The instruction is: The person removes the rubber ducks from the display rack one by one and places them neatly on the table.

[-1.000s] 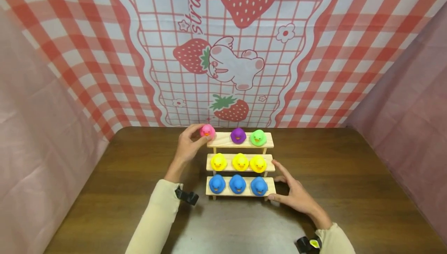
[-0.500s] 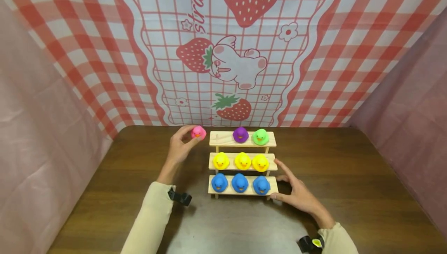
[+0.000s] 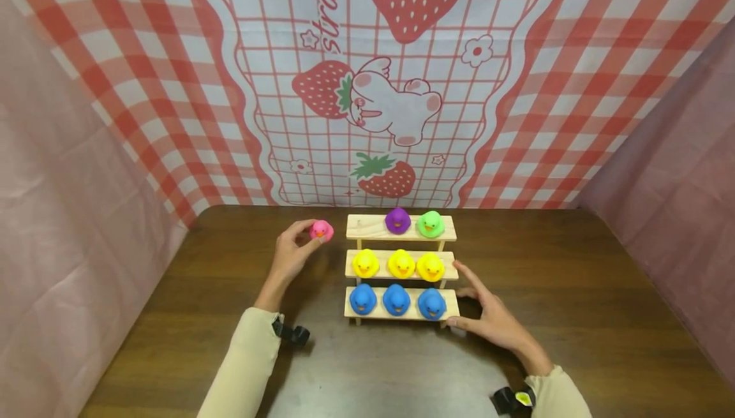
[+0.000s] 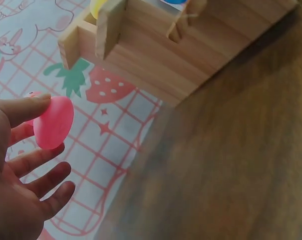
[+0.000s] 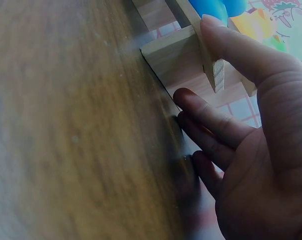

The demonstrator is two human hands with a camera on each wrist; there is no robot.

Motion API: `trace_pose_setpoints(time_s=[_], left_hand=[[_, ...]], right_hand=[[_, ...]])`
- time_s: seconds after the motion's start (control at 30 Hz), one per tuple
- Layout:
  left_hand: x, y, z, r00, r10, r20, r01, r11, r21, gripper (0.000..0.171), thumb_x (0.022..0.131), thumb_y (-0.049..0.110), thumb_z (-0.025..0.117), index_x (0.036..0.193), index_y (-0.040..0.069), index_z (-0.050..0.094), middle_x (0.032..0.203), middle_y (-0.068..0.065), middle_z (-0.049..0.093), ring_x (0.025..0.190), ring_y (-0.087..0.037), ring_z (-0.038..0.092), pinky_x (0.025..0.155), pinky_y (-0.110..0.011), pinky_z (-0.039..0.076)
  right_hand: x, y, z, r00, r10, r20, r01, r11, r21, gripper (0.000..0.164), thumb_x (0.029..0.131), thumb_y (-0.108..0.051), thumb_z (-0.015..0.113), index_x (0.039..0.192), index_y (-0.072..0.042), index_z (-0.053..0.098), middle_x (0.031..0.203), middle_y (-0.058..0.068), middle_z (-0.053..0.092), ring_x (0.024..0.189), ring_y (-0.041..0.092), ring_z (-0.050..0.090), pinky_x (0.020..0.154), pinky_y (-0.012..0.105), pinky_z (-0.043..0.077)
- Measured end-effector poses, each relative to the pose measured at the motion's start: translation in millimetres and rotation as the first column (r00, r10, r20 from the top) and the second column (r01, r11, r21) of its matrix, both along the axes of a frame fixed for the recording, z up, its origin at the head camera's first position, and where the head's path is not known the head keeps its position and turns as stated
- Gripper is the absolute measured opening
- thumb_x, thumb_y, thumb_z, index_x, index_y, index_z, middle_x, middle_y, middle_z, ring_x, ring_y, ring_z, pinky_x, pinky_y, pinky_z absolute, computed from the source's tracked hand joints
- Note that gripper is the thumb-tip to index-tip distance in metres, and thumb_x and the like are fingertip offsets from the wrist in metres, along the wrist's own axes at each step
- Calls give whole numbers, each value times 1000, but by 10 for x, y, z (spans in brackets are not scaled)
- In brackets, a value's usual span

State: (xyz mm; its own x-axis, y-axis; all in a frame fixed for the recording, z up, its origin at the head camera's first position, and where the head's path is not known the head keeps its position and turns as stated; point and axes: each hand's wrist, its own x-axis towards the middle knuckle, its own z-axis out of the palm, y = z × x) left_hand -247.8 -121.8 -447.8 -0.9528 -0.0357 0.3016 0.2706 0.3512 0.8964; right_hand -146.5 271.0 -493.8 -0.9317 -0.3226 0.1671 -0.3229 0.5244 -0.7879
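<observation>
My left hand (image 3: 289,255) pinches a pink rubber duck (image 3: 322,231) between thumb and fingers, left of a three-tier wooden display stand (image 3: 370,229). In the left wrist view the pink duck (image 4: 56,122) sits under the thumb, while the lower fingers spread apart. At the stand's right end is my right hand (image 3: 496,322), its thumb at the bottom tier's edge and its index fingertip by the middle tier. In the right wrist view that thumb (image 5: 240,47) lies against a plank; the other fingers extend loosely beside the stand. The top tier's left part is bare wood.
A purple duck (image 3: 397,221) and a green duck (image 3: 430,224) share the top tier. Yellow ducks (image 3: 401,264) line the middle tier, blue ducks (image 3: 396,300) the bottom one. Behind the brown table (image 3: 218,290) hangs a checked strawberry cloth (image 3: 396,111).
My left hand has carried the pink duck away from the top tier's left end, leftward, then a little toward me. The right hand stays at the stand's right end.
</observation>
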Motion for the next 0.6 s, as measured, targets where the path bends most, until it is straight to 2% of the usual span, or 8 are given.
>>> trace_pose_setpoints(time_s=[0.1, 0.27, 0.47, 0.6], left_hand=[[-28, -48, -96, 1000, -10, 10, 10, 1000, -2, 40, 82, 3, 78, 121, -2, 69, 115, -21, 70, 97, -18, 60, 90, -37, 52], [-25, -80, -201, 999, -33, 24, 34, 999, -13, 41, 82, 4, 78, 122, -2, 68, 115, -22, 69, 96, -31, 65, 87, -36, 55], [-5, -85, -324, 999, -32, 38, 34, 999, -35, 40, 82, 3, 79, 120, -3, 68, 113, -23, 70, 96, -31, 67, 84, -28, 55], [13, -88, -395, 998, -27, 55, 30, 998, -53, 39, 81, 5, 80, 118, -2, 69, 113, -22, 71, 95, -27, 66, 84, -29, 54]], right_hand=[[-7, 3, 1, 1000, 3, 2, -3, 1000, -2, 103, 82, -21, 83, 161, -26, 18, 124, 14, 70, 112, 6, 62, 101, 76, 31], [-15, 13, -3, 1000, -3, -8, 3, 1000, -2, 103, 81, -20, 83, 161, -27, 18, 139, 18, 61, 112, 3, 61, 101, 76, 30], [-14, 13, -14, 1000, -3, -6, 3, 1000, -1, 103, 82, -20, 83, 161, -27, 18, 143, 18, 57, 112, 2, 61, 101, 77, 30], [1, 2, -14, 1000, -12, 1, 12, 1000, 5, 104, 81, -22, 84, 161, -27, 18, 131, 15, 67, 114, 5, 61, 101, 76, 30]])
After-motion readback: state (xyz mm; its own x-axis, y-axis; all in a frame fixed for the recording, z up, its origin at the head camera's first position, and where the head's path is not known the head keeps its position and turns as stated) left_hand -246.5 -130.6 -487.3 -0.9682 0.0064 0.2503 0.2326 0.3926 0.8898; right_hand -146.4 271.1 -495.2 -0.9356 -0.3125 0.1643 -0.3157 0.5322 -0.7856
